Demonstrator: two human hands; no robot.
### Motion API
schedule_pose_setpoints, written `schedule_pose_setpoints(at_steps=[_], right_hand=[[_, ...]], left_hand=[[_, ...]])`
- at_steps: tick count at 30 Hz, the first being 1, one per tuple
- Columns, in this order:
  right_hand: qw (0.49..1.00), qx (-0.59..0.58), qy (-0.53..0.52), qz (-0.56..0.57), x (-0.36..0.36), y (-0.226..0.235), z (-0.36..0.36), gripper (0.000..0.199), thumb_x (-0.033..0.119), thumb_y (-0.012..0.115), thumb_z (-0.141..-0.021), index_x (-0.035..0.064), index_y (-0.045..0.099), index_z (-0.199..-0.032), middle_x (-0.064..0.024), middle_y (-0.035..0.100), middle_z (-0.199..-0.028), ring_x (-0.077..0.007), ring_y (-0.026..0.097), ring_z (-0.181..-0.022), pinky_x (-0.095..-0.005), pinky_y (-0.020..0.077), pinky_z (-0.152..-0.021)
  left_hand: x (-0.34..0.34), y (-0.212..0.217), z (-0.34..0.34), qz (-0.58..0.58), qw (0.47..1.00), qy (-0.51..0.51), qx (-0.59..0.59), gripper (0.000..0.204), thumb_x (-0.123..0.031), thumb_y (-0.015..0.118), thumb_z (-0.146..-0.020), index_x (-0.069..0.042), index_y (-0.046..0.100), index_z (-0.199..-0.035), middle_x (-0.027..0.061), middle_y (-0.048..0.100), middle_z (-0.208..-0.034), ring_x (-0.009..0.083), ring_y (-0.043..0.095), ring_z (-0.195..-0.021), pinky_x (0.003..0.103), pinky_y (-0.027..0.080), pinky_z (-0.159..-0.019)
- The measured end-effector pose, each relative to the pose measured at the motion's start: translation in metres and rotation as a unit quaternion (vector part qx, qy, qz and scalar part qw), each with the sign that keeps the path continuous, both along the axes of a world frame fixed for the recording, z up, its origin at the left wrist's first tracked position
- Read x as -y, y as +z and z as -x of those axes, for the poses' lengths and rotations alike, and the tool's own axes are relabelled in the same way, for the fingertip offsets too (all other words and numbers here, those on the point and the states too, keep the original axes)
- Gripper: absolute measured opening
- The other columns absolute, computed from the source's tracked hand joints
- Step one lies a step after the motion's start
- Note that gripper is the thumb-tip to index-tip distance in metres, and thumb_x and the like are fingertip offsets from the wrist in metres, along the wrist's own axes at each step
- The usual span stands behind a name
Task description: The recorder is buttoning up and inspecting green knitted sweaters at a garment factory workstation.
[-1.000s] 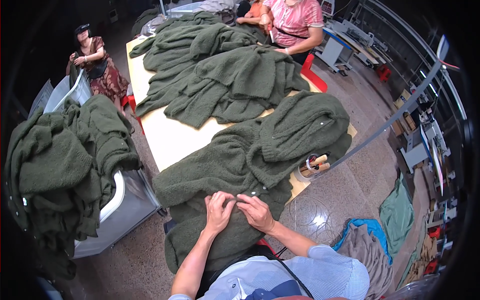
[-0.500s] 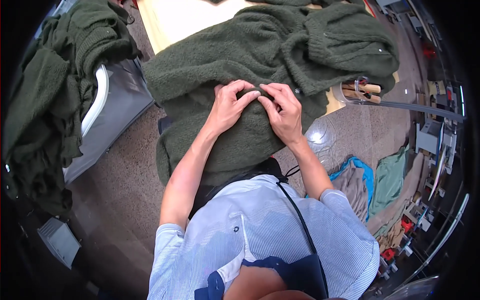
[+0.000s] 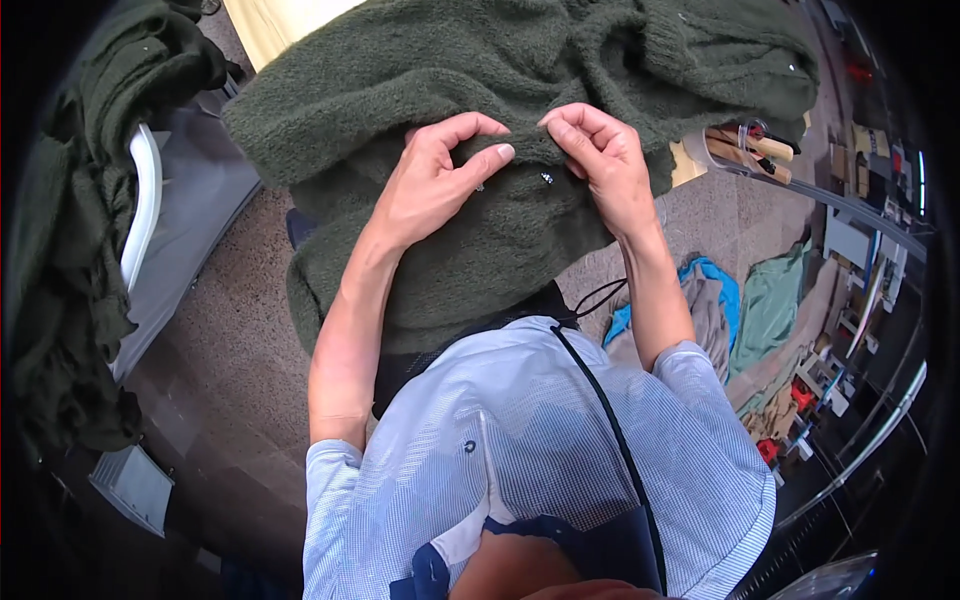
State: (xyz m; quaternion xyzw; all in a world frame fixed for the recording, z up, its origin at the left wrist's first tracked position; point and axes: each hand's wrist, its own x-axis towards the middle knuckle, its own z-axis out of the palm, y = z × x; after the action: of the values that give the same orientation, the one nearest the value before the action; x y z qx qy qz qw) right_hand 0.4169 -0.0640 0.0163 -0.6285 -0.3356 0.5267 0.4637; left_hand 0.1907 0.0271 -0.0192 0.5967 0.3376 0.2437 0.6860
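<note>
A: Where does the person have the dark green fuzzy sweater (image 3: 480, 120) right now?

B: It lies half on the pale tabletop (image 3: 270, 25) and half hanging over the near edge toward the lap. The left hand (image 3: 435, 180) has thumb and fingers closed in a pinch on a fold of the knit, and the right hand (image 3: 600, 160) pinches the same ridge just beside it, fingertips nearly meeting.

A: So how far along would you judge it?

B: Mid-way through close handwork, it seems. A small pale speck (image 3: 546, 178) sits on the fabric between the hands, too small to tell what it is. Both hands look busy on this one spot, so this patch seems unfinished.

A: And what is left?

B: Plenty, probably. More green garments are heaped on the grey chair (image 3: 180, 210) at the left (image 3: 70, 200), and the rest of this sweater seems unchecked. Wooden-handled tools (image 3: 745, 150) lie at the tabletop's right edge, untouched, and loose cloth (image 3: 740, 310) lies on the floor.
</note>
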Motion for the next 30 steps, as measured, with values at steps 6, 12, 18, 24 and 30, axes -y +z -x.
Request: schedule_pose_setpoints(at_steps=[6,12,18,24,30], right_hand=[[0.995,0.053,0.087,0.004,-0.001,0.011,-0.014,0.025,0.021,0.072,-0.115,0.0034,0.084,-0.128,0.0094,0.073,-0.096,0.0013,0.047,-0.076,-0.0198,0.0360,-0.067],[0.983,0.105,0.148,0.000,0.002,0.013,-0.025,0.024,0.011,0.079,-0.108,-0.0019,0.083,-0.128,0.0068,0.069,-0.098,-0.0020,0.054,-0.084,-0.0209,0.0402,-0.075],[0.984,0.128,0.119,0.021,0.000,0.010,-0.020,0.015,0.014,0.080,-0.109,-0.0002,0.083,-0.114,0.0085,0.069,-0.094,-0.0001,0.054,-0.081,-0.0202,0.0394,-0.071],[0.987,0.145,0.069,-0.014,0.005,0.008,-0.006,0.015,0.016,0.079,-0.111,0.0015,0.081,-0.115,0.0100,0.068,-0.090,0.0017,0.052,-0.078,-0.0203,0.0390,-0.068],[0.990,0.128,0.036,-0.050,0.013,0.003,0.004,0.016,0.015,0.077,-0.113,-0.0009,0.077,-0.115,0.0073,0.070,-0.091,0.0014,0.057,-0.081,-0.0197,0.0462,-0.071]], left_hand=[[-0.003,0.001,0.003,0.003,1.000,-0.008,0.017,0.026,-0.022,0.082,-0.106,0.001,0.080,-0.118,-0.0033,0.072,-0.088,0.0019,0.062,-0.080,0.026,0.051,-0.070],[-0.003,0.005,-0.002,0.047,0.998,-0.011,0.037,0.027,-0.024,0.084,-0.106,0.000,0.081,-0.118,-0.0033,0.076,-0.093,0.0021,0.064,-0.085,0.024,0.053,-0.074],[0.002,0.012,-0.013,-0.067,0.997,0.007,-0.023,0.033,-0.018,0.095,-0.092,0.002,0.087,-0.117,0.0048,0.082,-0.090,0.0086,0.073,-0.084,0.028,0.057,-0.078],[0.012,0.006,-0.023,-0.083,0.993,0.069,-0.039,0.023,-0.013,0.094,-0.088,-0.003,0.091,-0.108,0.0125,0.080,-0.086,0.0158,0.073,-0.077,0.033,0.055,-0.074],[0.017,0.007,-0.026,-0.071,0.993,0.097,-0.006,0.023,-0.011,0.092,-0.092,0.001,0.088,-0.111,0.0118,0.082,-0.092,0.0160,0.075,-0.083,0.033,0.057,-0.078]])
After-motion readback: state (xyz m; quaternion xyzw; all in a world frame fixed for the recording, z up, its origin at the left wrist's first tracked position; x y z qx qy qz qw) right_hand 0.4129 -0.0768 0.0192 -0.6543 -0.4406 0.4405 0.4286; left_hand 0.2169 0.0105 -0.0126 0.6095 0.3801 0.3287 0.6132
